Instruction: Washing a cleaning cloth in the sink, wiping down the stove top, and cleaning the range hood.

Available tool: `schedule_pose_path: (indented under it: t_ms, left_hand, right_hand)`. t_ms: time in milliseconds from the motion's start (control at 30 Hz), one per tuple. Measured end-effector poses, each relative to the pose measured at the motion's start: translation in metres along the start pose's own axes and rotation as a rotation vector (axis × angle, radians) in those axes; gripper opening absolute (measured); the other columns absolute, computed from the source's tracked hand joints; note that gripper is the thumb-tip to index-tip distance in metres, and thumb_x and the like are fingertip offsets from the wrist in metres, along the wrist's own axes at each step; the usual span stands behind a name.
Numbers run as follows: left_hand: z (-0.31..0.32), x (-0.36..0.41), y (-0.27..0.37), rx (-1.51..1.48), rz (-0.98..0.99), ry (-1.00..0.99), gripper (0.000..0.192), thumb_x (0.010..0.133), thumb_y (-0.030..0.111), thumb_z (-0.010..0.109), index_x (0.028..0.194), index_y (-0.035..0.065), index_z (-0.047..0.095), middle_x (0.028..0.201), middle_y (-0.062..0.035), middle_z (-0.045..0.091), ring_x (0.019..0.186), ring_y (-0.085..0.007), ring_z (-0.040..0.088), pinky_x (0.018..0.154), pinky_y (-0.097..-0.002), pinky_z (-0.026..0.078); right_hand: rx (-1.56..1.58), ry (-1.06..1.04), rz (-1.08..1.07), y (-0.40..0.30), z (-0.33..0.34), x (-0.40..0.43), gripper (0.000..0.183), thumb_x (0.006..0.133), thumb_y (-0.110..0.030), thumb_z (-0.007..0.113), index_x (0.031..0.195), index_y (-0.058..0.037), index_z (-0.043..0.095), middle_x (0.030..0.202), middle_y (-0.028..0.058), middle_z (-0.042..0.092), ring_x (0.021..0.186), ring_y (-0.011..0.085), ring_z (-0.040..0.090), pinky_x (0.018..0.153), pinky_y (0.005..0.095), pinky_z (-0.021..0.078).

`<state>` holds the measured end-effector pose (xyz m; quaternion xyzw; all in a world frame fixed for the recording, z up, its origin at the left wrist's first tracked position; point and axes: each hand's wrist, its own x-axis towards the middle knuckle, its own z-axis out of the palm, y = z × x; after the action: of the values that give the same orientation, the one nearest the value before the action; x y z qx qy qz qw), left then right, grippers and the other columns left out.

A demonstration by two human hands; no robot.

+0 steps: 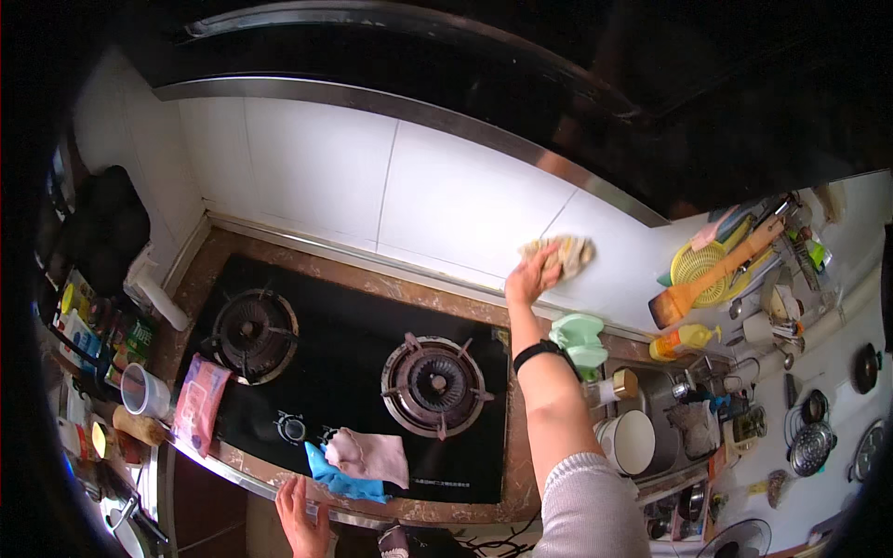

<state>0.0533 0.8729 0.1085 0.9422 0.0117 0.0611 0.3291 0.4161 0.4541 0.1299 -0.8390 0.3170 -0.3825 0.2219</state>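
My right hand (534, 275) presses a yellowish patterned cloth (568, 256) against the white wall tiles (460, 202), behind the right side of the black gas hob (335, 321). My left hand (301, 513) rests at the counter's front edge, fingers apart, holding nothing that shows. Beside it, a blue cloth (342, 474) and a pink cloth (370, 453) lie on the hob's front edge, partly over a knob. The hob has a left burner (254, 335) and a right burner (439, 383). A pink wipes packet (200, 404) lies at the hob's left front corner.
A range hood (418, 104) spans overhead. Right of my forearm stand a mint-green holder (579, 342), a glass jar (614, 387), a white pot (628, 441) and a yellow bottle (682, 342) near the sink. A clear plastic tub (145, 390) and several packets stand at left.
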Motion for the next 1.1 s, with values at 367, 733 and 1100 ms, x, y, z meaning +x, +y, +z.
schedule_pose_path:
  t_ms: [367,733,1100]
  left_hand:
    - [-0.011,-0.007,-0.023,-0.109,-0.015,0.024,0.060,0.063,-0.001,0.066,0.119,0.0058,0.046,0.115,-0.0161,0.045,0.109,-0.0337,0.041,0.095,-0.0393,0.033]
    - [-0.019,-0.015,-0.050,-0.144,0.103,0.070,0.049,0.074,0.015,0.065,0.119,0.0089,0.048,0.113,-0.0207,0.049,0.103,-0.0379,0.045,0.088,-0.0422,0.037]
    - [-0.038,-0.008,-0.022,-0.350,0.031,0.005,0.045,0.080,0.017,0.060,0.121,0.0044,0.047,0.112,-0.0176,0.054,0.100,-0.0293,0.052,0.084,-0.0363,0.041]
  right_hand:
    - [1.060,-0.250,0.826,0.042,-0.012,-0.003,0.067,0.075,0.003,0.054,0.134,-0.0219,0.033,0.087,-0.0017,0.052,0.062,0.0082,0.045,0.048,0.0238,0.0362]
    - [1.126,0.355,-0.517,-0.096,-0.298,0.013,0.046,0.080,-0.001,0.039,0.126,-0.0028,0.040,0.129,0.0093,0.039,0.116,0.0193,0.039,0.098,0.0322,0.0303]
    - [0.126,1.127,-0.927,-0.280,-0.533,0.103,0.057,0.081,-0.038,0.045,0.128,-0.0093,0.034,0.127,0.0225,0.032,0.119,0.0471,0.021,0.100,0.0532,0.0121]
